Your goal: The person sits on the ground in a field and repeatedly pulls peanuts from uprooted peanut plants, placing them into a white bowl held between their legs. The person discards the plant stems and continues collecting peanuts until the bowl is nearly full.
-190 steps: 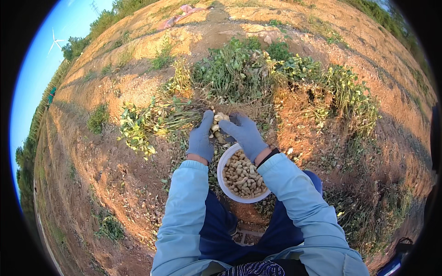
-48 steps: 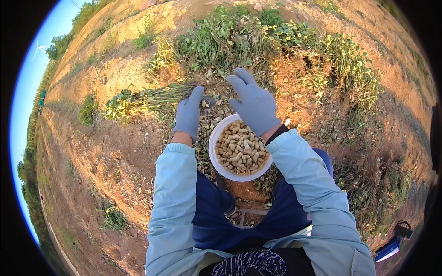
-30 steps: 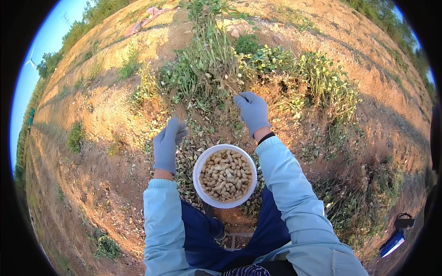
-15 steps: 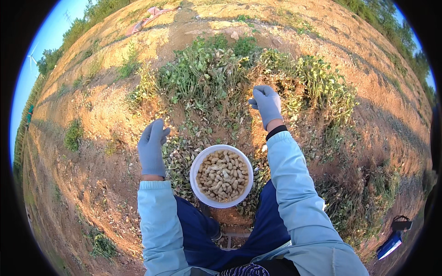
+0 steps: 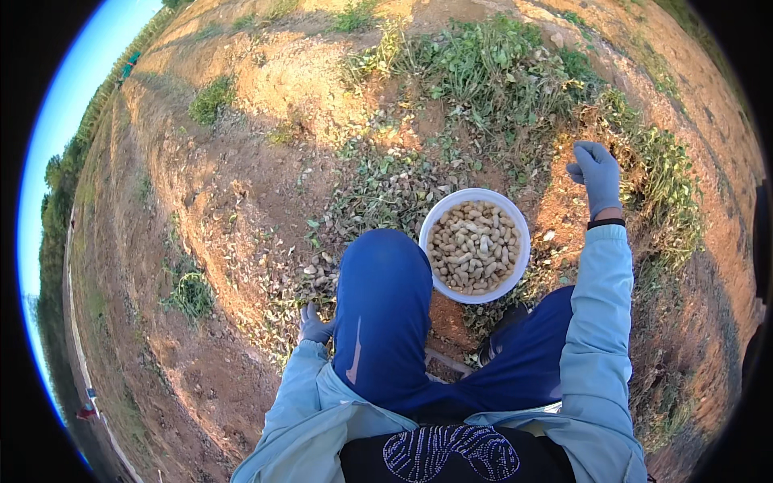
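Observation:
A white round bucket (image 5: 524, 241), filled with unshelled peanuts (image 5: 473, 248), stands on the ground between my legs. To its upper right, my right hand (image 5: 597, 173), in a grey glove, is held near the pulled plants, fingers curled closed. Whatever it may hold is hidden. My left hand (image 5: 314, 326), gloved the same way, is low beside my left knee, close to the littered soil. Its fingers look stretched out and slightly apart, with nothing visible in them.
Heaped green peanut plants (image 5: 499, 76) lie ahead of the bucket, and yellowing plants (image 5: 672, 181) lie to the right. Dry leaves (image 5: 386, 189) cover the soil around the bucket. A small green clump (image 5: 190, 294) grows on the left.
My view has swung left, so the bucket appears farther right. My left hand has dropped from beside the bucket to beside my knee. The right hand stays raised and curled.

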A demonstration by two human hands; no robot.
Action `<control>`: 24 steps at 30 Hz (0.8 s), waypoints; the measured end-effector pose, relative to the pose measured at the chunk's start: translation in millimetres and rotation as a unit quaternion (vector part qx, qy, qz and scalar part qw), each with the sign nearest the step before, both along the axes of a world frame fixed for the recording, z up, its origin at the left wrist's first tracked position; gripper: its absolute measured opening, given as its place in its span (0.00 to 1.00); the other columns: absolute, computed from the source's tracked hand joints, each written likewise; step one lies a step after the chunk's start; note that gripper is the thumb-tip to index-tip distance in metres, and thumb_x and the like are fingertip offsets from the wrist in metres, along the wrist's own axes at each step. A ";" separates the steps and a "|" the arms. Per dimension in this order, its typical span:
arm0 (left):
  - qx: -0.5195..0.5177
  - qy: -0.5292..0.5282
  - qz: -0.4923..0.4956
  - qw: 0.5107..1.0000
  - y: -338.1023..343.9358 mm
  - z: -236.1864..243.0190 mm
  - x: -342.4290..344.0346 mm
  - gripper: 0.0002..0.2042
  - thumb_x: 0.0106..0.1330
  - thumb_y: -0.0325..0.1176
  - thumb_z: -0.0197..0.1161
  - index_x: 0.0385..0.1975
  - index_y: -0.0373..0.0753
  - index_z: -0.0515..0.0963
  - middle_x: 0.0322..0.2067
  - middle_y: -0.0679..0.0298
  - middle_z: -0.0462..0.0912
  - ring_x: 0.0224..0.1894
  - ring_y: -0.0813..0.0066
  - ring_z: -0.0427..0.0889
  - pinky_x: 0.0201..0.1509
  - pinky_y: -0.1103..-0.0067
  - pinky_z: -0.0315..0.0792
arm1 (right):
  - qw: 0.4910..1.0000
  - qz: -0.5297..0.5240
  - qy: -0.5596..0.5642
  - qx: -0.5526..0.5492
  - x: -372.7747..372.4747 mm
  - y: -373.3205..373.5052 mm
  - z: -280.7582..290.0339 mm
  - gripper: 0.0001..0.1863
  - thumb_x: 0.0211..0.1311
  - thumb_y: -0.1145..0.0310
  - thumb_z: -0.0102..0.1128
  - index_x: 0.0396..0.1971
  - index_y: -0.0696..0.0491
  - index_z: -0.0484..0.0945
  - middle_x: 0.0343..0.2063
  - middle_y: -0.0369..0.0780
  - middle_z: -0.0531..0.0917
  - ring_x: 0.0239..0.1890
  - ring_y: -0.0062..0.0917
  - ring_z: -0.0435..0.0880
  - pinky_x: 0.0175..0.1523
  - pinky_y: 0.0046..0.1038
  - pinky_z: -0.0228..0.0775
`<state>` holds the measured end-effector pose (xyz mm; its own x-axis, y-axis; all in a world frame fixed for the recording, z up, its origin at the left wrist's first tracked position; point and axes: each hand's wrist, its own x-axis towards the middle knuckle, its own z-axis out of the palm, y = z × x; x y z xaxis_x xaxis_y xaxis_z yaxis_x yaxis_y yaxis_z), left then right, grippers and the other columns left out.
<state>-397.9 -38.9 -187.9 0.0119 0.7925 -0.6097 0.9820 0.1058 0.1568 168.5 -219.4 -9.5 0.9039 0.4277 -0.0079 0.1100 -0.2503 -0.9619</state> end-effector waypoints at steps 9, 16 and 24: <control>0.079 0.088 0.032 0.992 -41.0 28.1 3.6 0.46 0.46 0.58 0.68 0.65 0.49 0.55 0.67 0.63 0.54 0.69 0.62 0.50 0.70 0.64 0.46 | 0.992 0.075 -0.010 -0.102 -5.0 1.2 -9.5 0.13 0.61 0.64 0.56 0.43 0.54 0.78 0.27 0.34 0.80 0.26 0.17 0.79 0.30 0.20 0.72; 0.119 -0.043 0.152 0.980 -2.5 9.6 -23.2 0.35 0.57 0.60 0.57 0.60 0.43 0.64 0.51 0.53 0.77 0.54 0.56 0.75 0.54 0.67 0.69 | 0.977 0.108 -0.045 -0.180 -4.5 0.6 -11.7 0.14 0.61 0.62 0.56 0.42 0.53 0.78 0.28 0.33 0.81 0.26 0.17 0.80 0.30 0.21 0.71; 0.057 -0.004 0.175 0.983 47.4 -16.9 -45.5 0.46 0.44 0.39 0.71 0.65 0.37 0.53 0.59 0.46 0.67 0.60 0.55 0.69 0.62 0.73 0.65 | 0.960 0.164 -0.071 -0.214 -9.9 7.3 -15.5 0.12 0.61 0.64 0.56 0.41 0.54 0.78 0.27 0.33 0.81 0.25 0.16 0.80 0.29 0.20 0.70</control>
